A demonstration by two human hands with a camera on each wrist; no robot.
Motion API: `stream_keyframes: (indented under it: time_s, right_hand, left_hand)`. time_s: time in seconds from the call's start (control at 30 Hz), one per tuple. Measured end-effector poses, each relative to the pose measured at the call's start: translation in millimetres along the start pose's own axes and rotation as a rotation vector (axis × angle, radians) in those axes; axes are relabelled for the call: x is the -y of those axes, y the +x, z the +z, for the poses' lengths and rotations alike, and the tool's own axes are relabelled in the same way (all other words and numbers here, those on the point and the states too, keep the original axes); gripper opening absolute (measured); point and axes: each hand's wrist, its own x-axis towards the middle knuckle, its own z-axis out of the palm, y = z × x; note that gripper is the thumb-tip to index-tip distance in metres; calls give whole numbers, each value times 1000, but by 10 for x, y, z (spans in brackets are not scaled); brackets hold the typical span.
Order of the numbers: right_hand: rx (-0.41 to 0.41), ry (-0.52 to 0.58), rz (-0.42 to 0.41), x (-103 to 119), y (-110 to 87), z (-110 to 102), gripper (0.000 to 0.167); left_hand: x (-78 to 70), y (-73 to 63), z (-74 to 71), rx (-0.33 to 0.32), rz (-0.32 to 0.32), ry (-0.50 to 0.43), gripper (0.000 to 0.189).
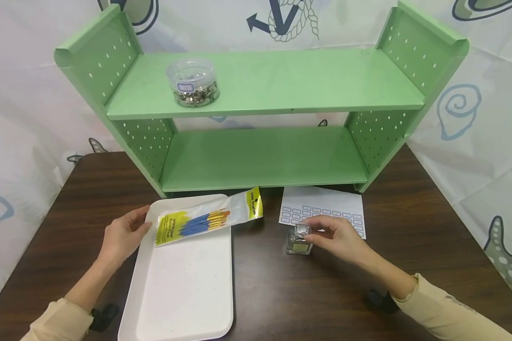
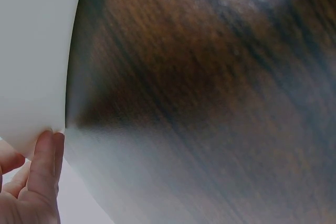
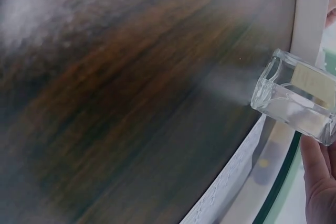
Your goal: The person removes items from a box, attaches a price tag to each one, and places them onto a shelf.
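Observation:
My right hand [image 1: 337, 237] pinches the clear faceted cap of a small square glass perfume bottle [image 1: 298, 246] with a pale label. In the right wrist view, clear liquid shows inside the perfume bottle [image 3: 296, 100], and the fingers [image 3: 315, 163] are at its cap end. On the other side, my left hand [image 1: 121, 237] grips the left rim of a white tray [image 1: 192, 293] near its far corner. The left wrist view has the fingers [image 2: 43, 163] against the tray's edge [image 2: 37, 66]. A pack of blue-handled artist brushes [image 1: 205, 220] lies across the tray's far end, overhanging its right rim.
Behind stands a green two-tier shelf [image 1: 264, 158] with perforated sides. Its upper board carries a clear round tub [image 1: 193, 85] of small metal pieces. A sheet of blue-bordered labels [image 1: 324, 201] lies on the dark wooden table [image 1: 273, 298], partly behind the right hand.

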Motion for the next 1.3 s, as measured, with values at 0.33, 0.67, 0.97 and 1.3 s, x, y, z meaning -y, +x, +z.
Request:
stream_keyframes:
  time_s: [0.33,0.67,0.97,1.3]
  right_hand:
    - [22,62,2,-3,-14,-3,25]
    - [36,58,-6,4,-39,-18,27]
    - [61,60,27,16,-45,-34,29]
    - [84,61,62,31,-37,-100,38]
  left_hand:
    - [-1,-2,-4,-6,15,4,44]
    - [-3,0,1,-5,5,6,45]
    - [5,4,5,-6,12,8,45]
    - [24,6,7,-4,12,8,45]
